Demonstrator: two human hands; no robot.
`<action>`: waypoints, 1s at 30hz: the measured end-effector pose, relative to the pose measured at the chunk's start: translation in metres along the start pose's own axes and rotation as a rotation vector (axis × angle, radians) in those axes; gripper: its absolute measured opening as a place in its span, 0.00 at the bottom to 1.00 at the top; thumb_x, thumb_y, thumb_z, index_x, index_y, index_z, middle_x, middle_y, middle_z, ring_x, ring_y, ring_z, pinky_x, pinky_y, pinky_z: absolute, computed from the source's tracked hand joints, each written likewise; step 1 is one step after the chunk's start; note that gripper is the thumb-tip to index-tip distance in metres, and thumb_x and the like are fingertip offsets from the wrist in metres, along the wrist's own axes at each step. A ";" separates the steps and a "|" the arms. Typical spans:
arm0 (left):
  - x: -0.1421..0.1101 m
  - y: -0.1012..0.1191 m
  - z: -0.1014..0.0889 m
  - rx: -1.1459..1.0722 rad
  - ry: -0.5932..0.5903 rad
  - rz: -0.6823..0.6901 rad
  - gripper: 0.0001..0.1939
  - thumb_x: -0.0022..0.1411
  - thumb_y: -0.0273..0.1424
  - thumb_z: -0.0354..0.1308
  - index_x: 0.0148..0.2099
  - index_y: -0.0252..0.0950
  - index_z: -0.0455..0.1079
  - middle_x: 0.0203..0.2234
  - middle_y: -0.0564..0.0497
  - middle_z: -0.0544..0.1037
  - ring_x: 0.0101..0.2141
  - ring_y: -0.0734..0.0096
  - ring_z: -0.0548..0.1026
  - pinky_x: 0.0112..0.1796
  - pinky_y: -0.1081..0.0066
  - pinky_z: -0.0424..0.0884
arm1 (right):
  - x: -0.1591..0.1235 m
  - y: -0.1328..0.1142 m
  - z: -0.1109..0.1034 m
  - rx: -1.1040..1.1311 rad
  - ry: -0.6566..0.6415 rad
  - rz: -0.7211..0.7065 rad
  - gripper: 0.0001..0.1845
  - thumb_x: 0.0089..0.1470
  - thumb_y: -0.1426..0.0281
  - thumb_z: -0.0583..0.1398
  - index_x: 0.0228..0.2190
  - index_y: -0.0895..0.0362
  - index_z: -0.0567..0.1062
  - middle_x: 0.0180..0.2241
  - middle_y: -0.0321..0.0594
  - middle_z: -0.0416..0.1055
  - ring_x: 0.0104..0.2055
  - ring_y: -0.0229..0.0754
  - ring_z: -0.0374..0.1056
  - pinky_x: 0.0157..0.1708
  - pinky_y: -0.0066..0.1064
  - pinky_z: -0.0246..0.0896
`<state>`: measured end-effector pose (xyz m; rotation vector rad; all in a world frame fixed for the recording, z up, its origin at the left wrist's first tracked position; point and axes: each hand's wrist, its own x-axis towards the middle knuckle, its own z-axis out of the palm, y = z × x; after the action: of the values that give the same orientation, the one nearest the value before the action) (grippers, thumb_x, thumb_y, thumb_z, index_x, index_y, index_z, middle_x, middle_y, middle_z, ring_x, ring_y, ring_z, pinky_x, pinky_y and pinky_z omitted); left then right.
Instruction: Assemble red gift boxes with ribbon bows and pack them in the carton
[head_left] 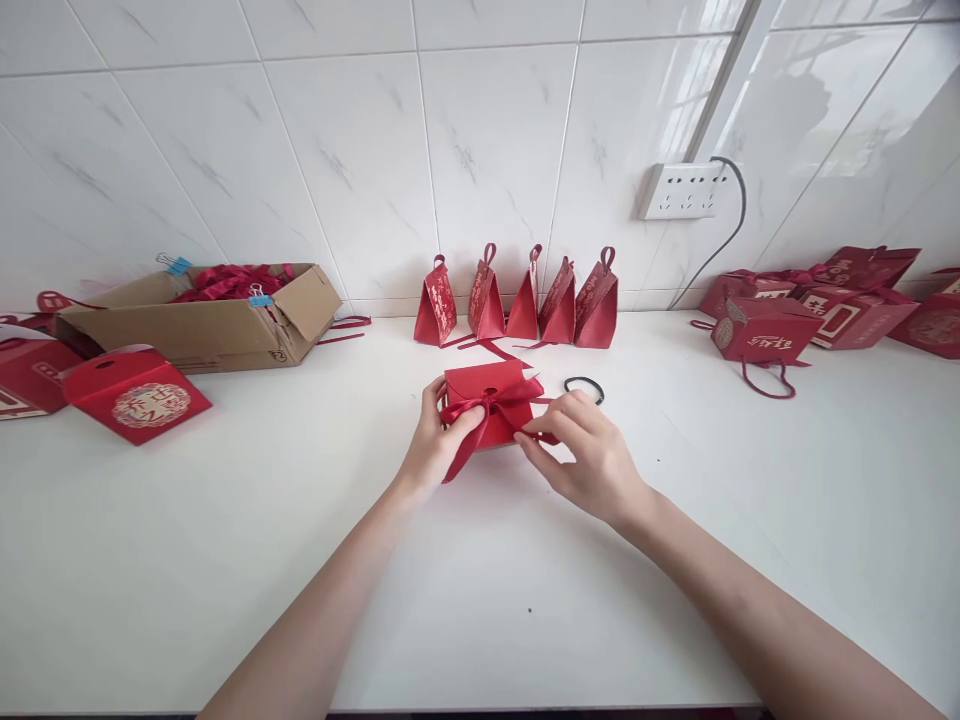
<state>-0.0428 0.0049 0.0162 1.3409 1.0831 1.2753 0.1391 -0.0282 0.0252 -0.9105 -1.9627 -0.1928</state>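
A small red gift box (484,379) sits on the white table in front of me, with a shiny red ribbon (511,393) tied in a bow across its front. My left hand (435,440) grips the box's left side, its thumb pressing on the bow near the knot. One ribbon tail hangs down beside that thumb. At the right of the box, my right hand (581,450) is closed, pinching a ribbon end between thumb and fingers. A black hair tie (585,388) lies just behind the right hand.
Several triangular red boxes (486,300) with loops stand by the tiled wall. At left, a cardboard box (202,335) holds red ribbon, beside a red box (139,395). More red boxes (769,335) sit at right, below a white power strip (681,192) with a cable.
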 end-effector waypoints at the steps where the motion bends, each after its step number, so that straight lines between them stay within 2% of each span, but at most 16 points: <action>1: 0.000 -0.001 0.000 -0.004 0.012 0.013 0.25 0.54 0.36 0.60 0.52 0.40 0.57 0.53 0.43 0.67 0.50 0.60 0.71 0.44 0.65 0.73 | 0.000 -0.002 -0.001 -0.030 -0.023 -0.045 0.09 0.58 0.72 0.55 0.26 0.54 0.70 0.22 0.38 0.65 0.25 0.39 0.59 0.27 0.32 0.58; 4: 0.000 -0.002 0.000 -0.003 0.033 0.040 0.23 0.55 0.35 0.59 0.51 0.39 0.58 0.53 0.43 0.67 0.50 0.61 0.71 0.43 0.66 0.74 | -0.002 -0.007 -0.003 -0.041 -0.161 -0.173 0.11 0.58 0.74 0.52 0.27 0.55 0.71 0.21 0.37 0.64 0.23 0.37 0.58 0.21 0.28 0.51; 6: -0.001 -0.002 0.000 0.006 0.033 0.040 0.22 0.56 0.35 0.59 0.52 0.39 0.58 0.53 0.43 0.68 0.50 0.61 0.72 0.44 0.66 0.73 | -0.003 -0.009 -0.005 0.033 -0.259 -0.244 0.12 0.57 0.74 0.52 0.23 0.55 0.69 0.19 0.35 0.62 0.20 0.35 0.54 0.18 0.28 0.45; 8: -0.001 -0.003 -0.001 0.020 0.020 0.044 0.24 0.56 0.36 0.59 0.53 0.40 0.57 0.52 0.44 0.69 0.50 0.62 0.72 0.46 0.66 0.72 | -0.002 -0.009 -0.009 0.160 -0.262 -0.229 0.14 0.57 0.72 0.52 0.20 0.55 0.65 0.16 0.33 0.59 0.17 0.33 0.51 0.17 0.27 0.43; 10: -0.002 -0.003 -0.003 0.034 -0.028 0.067 0.26 0.56 0.37 0.59 0.55 0.40 0.56 0.51 0.44 0.70 0.50 0.62 0.72 0.47 0.65 0.72 | 0.000 -0.005 -0.013 0.272 -0.129 -0.026 0.16 0.58 0.70 0.51 0.19 0.55 0.62 0.15 0.31 0.56 0.17 0.33 0.49 0.18 0.27 0.44; 12: -0.002 -0.004 -0.004 0.052 -0.106 0.105 0.28 0.56 0.37 0.59 0.56 0.40 0.55 0.52 0.44 0.70 0.51 0.61 0.71 0.48 0.64 0.72 | 0.003 0.002 -0.015 0.317 0.011 0.311 0.16 0.59 0.66 0.52 0.20 0.54 0.61 0.16 0.31 0.56 0.18 0.33 0.50 0.19 0.26 0.47; 13: -0.002 -0.004 -0.004 0.065 -0.139 0.120 0.29 0.56 0.37 0.59 0.57 0.41 0.55 0.53 0.43 0.69 0.52 0.60 0.71 0.48 0.63 0.72 | 0.005 0.007 -0.015 0.325 0.024 0.464 0.17 0.58 0.62 0.53 0.21 0.54 0.60 0.17 0.31 0.56 0.19 0.33 0.51 0.20 0.27 0.48; 14: -0.002 -0.005 -0.004 0.081 -0.161 0.131 0.30 0.56 0.37 0.59 0.58 0.41 0.54 0.54 0.43 0.68 0.53 0.60 0.70 0.49 0.63 0.71 | 0.006 0.011 -0.014 0.336 -0.013 0.581 0.19 0.57 0.57 0.54 0.21 0.54 0.60 0.18 0.32 0.57 0.21 0.34 0.53 0.20 0.27 0.50; 16: -0.003 -0.006 -0.003 0.113 -0.152 0.144 0.31 0.57 0.38 0.59 0.60 0.41 0.53 0.56 0.42 0.65 0.55 0.60 0.67 0.51 0.63 0.69 | 0.007 0.017 -0.010 0.372 -0.171 0.692 0.23 0.55 0.50 0.54 0.20 0.55 0.60 0.20 0.33 0.59 0.23 0.35 0.56 0.22 0.28 0.53; 18: -0.003 -0.007 -0.003 0.149 -0.073 0.174 0.32 0.56 0.38 0.60 0.60 0.41 0.53 0.57 0.42 0.64 0.57 0.59 0.65 0.51 0.62 0.69 | 0.007 0.019 -0.004 0.427 -0.285 0.717 0.26 0.55 0.47 0.52 0.19 0.55 0.60 0.20 0.34 0.60 0.23 0.36 0.57 0.23 0.29 0.55; 20: -0.003 -0.008 -0.003 0.213 0.070 0.231 0.28 0.54 0.38 0.62 0.55 0.40 0.57 0.55 0.42 0.65 0.55 0.59 0.66 0.49 0.63 0.70 | 0.006 0.018 0.000 0.494 -0.292 0.728 0.26 0.55 0.47 0.52 0.20 0.55 0.61 0.21 0.34 0.61 0.24 0.36 0.59 0.23 0.29 0.57; 23: -0.005 -0.008 -0.003 0.330 0.222 0.303 0.14 0.56 0.39 0.60 0.40 0.38 0.63 0.39 0.48 0.72 0.41 0.66 0.73 0.39 0.67 0.72 | 0.005 0.015 0.003 0.577 -0.271 0.734 0.26 0.55 0.46 0.52 0.22 0.56 0.63 0.22 0.35 0.63 0.24 0.37 0.61 0.24 0.30 0.61; 25: -0.006 -0.007 -0.003 0.362 0.227 0.333 0.10 0.59 0.39 0.57 0.33 0.38 0.63 0.29 0.52 0.71 0.32 0.70 0.72 0.32 0.71 0.70 | 0.004 0.014 0.003 0.592 -0.276 0.732 0.27 0.56 0.46 0.51 0.22 0.56 0.63 0.22 0.35 0.62 0.25 0.38 0.62 0.25 0.30 0.63; 27: -0.007 -0.005 -0.002 0.358 0.219 0.401 0.10 0.61 0.37 0.55 0.31 0.38 0.63 0.28 0.52 0.70 0.31 0.72 0.71 0.30 0.72 0.70 | 0.003 0.014 0.003 0.559 -0.262 0.696 0.26 0.55 0.46 0.52 0.24 0.56 0.64 0.25 0.37 0.64 0.27 0.39 0.64 0.26 0.31 0.64; 29: -0.007 -0.005 -0.001 0.354 0.221 0.493 0.08 0.60 0.35 0.55 0.32 0.38 0.63 0.32 0.50 0.70 0.35 0.71 0.71 0.33 0.72 0.71 | 0.001 0.016 0.003 0.482 -0.217 0.591 0.27 0.47 0.46 0.60 0.34 0.57 0.66 0.35 0.45 0.67 0.35 0.45 0.66 0.27 0.33 0.66; 30: -0.007 -0.005 0.000 0.359 0.217 0.526 0.07 0.60 0.34 0.55 0.32 0.37 0.64 0.34 0.50 0.69 0.38 0.70 0.71 0.35 0.71 0.72 | 0.001 0.017 0.003 0.444 -0.203 0.526 0.34 0.42 0.47 0.64 0.43 0.57 0.65 0.44 0.50 0.65 0.41 0.49 0.66 0.28 0.35 0.68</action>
<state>-0.0431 -0.0016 0.0103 1.8773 1.1913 1.6932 0.1486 -0.0145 0.0204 -1.1322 -1.7653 0.6327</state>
